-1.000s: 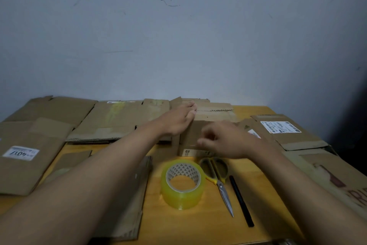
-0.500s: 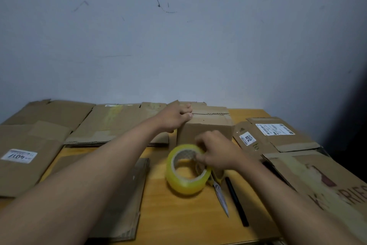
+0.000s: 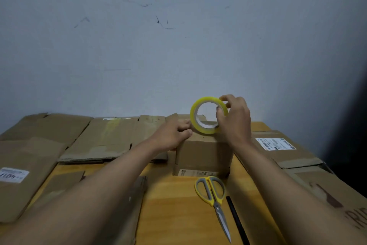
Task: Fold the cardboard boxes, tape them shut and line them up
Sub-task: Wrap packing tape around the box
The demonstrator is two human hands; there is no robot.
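so the tape roll (image 3: 208, 115) is off the table now, a second ago it was sitting flat on the wood in front of the box and the right hand was just reaching for it. Now the right hand (image 3: 235, 119) has it gripped, thumb through the core and fingers over the outer rim, roll standing on edge just above the top of the folded box (image 3: 203, 153), toward its right side. Can't tell if it's actually touching the cardboard. Left hand (image 3: 174, 135) hasn't really moved, fingers lying fairly flat, pressing on the box's top left edge. The box sits mid-table near the back. Yellow-handled scissors (image 3: 213, 199) lie right in front of it with a black pen (image 3: 236, 221) beside them, and flattened cardboard (image 3: 111, 139) is spread all over the left and right sides of the wooden table (image 3: 174, 205)
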